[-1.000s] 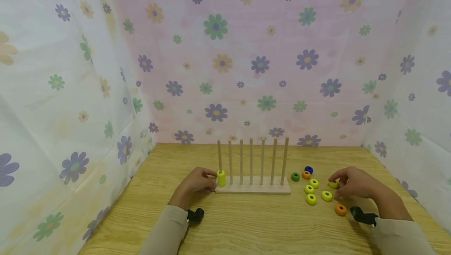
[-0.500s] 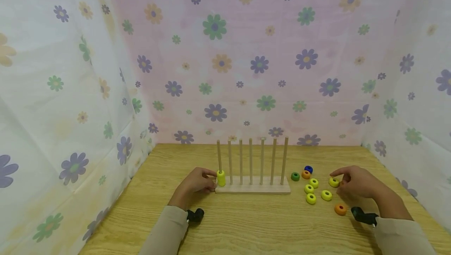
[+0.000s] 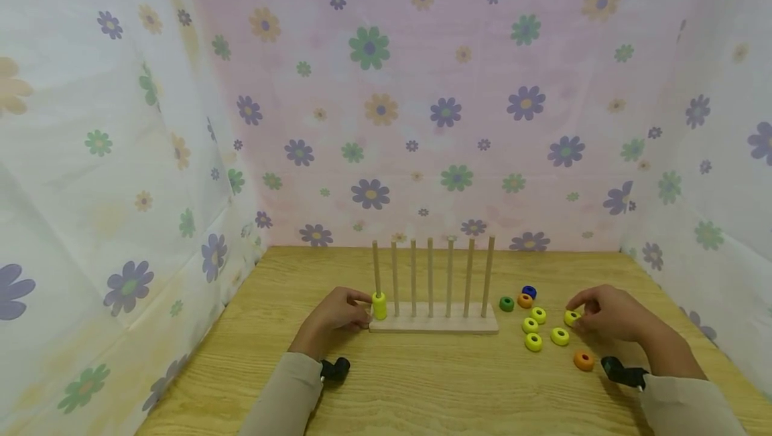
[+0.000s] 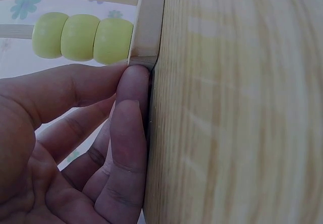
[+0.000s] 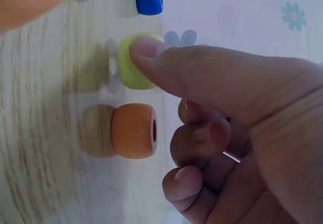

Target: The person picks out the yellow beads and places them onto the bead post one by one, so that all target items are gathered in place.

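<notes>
Seven slim, round dowels [image 3: 431, 282] are set upright in one row along the flat, oblong base of a pale wooden rack [image 3: 458, 323], which is stood on a table [image 3: 434, 389] with streaked, yellowish grain. Three smooth, rounded yellow beads [image 3: 378, 307] are stacked on the leftmost dowel, the lowest set against the base. The rack's left corner is pinched by the left hand [image 3: 334, 309], its fingertips brought together there, just below the stack. To the right of the rack, five loose yellow beads [image 3: 558, 341], two orange beads [image 3: 583, 365], one green bead [image 3: 506, 307] and one blue bead [image 3: 529, 294] are counted in the head view, all squat, glossy and pierced by a hole. One of the five, the held bead [image 5: 132, 70], is clasped between thumb and index finger of the right hand [image 3: 609, 314]; whether it is lifted cannot be told. Just beside it, an orange bead is shown in the right wrist view. Two beige cloth sleeves [image 3: 283, 392] are worn, and the table is enclosed by thin, creased cloth [image 3: 446, 61] printed with flowers.
</notes>
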Demonstrator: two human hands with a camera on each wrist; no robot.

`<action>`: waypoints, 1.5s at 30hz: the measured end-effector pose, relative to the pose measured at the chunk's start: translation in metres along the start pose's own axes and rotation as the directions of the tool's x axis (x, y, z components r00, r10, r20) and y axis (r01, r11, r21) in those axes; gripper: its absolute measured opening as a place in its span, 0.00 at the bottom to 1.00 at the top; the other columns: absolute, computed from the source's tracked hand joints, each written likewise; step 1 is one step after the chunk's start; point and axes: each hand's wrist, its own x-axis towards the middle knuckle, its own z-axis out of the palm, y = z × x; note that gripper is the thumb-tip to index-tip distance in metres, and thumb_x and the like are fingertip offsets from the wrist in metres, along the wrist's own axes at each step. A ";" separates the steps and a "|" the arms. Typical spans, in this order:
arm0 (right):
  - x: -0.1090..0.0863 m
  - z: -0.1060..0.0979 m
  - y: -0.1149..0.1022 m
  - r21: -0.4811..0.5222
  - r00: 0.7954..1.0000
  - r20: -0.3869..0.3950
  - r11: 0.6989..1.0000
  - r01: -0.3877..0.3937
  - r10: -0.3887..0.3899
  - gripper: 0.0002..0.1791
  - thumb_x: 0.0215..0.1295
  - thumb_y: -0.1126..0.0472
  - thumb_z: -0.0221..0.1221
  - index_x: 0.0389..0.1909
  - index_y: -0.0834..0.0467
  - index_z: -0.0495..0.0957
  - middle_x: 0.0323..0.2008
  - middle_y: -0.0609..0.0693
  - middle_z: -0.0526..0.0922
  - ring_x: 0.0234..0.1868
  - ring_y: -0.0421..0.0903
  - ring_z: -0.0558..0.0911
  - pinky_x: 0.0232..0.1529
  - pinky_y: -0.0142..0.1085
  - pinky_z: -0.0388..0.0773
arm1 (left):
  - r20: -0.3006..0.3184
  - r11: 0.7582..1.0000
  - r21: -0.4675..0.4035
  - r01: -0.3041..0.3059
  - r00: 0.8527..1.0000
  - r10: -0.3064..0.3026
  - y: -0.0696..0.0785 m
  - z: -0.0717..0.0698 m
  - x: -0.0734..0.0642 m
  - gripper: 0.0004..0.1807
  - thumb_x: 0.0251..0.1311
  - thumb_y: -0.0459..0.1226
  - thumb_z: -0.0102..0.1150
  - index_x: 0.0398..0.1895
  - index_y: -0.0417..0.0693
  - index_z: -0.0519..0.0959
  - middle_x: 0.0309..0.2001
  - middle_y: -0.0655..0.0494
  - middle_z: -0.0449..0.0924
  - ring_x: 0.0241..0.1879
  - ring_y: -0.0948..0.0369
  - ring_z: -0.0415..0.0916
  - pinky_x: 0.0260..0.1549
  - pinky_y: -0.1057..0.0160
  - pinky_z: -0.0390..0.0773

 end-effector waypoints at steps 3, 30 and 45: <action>-0.001 -0.001 -0.003 -0.002 1.000 -0.017 1.000 0.011 -0.011 0.19 0.63 0.56 0.72 0.52 0.59 0.86 0.29 0.48 0.76 0.26 0.42 0.71 0.27 0.35 0.68 | -0.004 1.000 0.002 0.003 1.000 -0.003 0.000 0.001 0.000 0.26 0.61 0.31 0.69 0.64 0.40 0.80 0.41 0.46 0.87 0.32 0.58 0.86 0.35 0.58 0.87; 0.001 -0.011 -0.039 -0.002 0.983 -0.127 0.991 0.136 -0.135 0.19 0.68 0.47 0.69 0.53 0.52 0.83 0.48 0.49 0.86 0.40 0.38 0.86 0.37 0.32 0.82 | 0.007 0.999 0.021 -0.023 1.000 0.023 0.001 0.005 -0.002 0.26 0.61 0.32 0.67 0.64 0.39 0.80 0.40 0.46 0.87 0.32 0.58 0.86 0.35 0.59 0.87; 0.013 -0.028 -0.083 -0.059 0.954 -0.187 0.972 0.227 -0.234 0.17 0.69 0.47 0.68 0.53 0.49 0.87 0.45 0.45 0.88 0.37 0.38 0.86 0.36 0.33 0.82 | 0.003 0.999 0.018 -0.027 1.000 0.027 0.005 0.003 -0.006 0.26 0.61 0.32 0.69 0.64 0.38 0.80 0.42 0.45 0.85 0.33 0.57 0.86 0.37 0.57 0.87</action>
